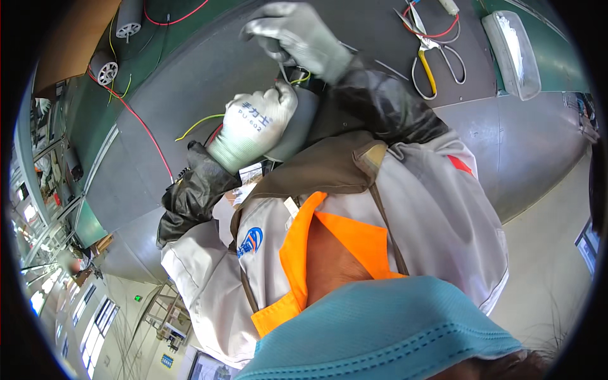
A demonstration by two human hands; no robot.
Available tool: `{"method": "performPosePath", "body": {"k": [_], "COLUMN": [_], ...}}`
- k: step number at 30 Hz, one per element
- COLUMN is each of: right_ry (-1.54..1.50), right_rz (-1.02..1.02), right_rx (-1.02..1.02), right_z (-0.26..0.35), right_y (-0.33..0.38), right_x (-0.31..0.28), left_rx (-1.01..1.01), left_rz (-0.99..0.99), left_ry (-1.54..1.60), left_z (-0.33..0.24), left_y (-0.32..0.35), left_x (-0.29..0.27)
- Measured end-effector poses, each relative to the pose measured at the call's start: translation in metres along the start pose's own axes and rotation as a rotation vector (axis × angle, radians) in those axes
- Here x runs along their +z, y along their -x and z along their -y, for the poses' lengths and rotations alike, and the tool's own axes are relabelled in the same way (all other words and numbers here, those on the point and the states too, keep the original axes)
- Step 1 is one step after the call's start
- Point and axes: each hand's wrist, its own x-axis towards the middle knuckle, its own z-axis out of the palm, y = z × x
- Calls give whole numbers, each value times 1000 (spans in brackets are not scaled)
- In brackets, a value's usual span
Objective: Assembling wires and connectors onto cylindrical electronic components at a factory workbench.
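Observation:
My left hand (256,120), in a pale glove, is closed at the top end of a grey cylindrical motor (297,130). Out from beneath it, on the left, come a yellow-green wire (199,124) and a red wire (216,133). Just above, my right hand (301,41), in a grey coated glove, has its fingers curled in. A thin pale strip (282,71) runs down from those fingers toward the motor; its kind is unclear. Another bit of yellow-green wire (301,79) shows between the hands. The motor's lower part is hidden by my apron (316,168).
Scissors (434,57) with one yellow-sleeved handle lie at the right on the dark mat (472,76), a red wire (443,39) over them. Beyond stands a clear plastic box (514,57) holding white strips. Two more motors (104,68) (129,22) with trailing wires lie far left, beside cardboard (73,44).

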Motion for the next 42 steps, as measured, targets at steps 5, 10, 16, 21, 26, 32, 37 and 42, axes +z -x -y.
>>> {"method": "performPosePath", "body": {"k": [5,10,16,21,26,32,37,42], "right_ry": [1229,1641,1472,1278,569,31,1288,1715], "right_rz": [-591,-806,-772,-885,-802,-208,199,298], "right_rx": [-586,-111,131,165,192,146,-189,63], "right_z": [-17,-65,-62,-99,-84,-28,-5,39], "right_y": [93,193,240,256,275,206,124,111], "right_x": [-112,-158,-136,-157,-123,-107,-70,-29], "left_rx": [-189,-18,-37,-474,222,45,64,24], "left_rz": [-35,-199,-165,24,-471,-88,-146,-30], "left_ry": [29,223,873,1529,949,2090,2179,2292], "left_z": [4,15,33,41,87,78,81,85], "left_y": [-5,-41,-58,-61,-46,-52,-48,-51], "left_x": [-21,-23,16,1,28,27,40,28]}}
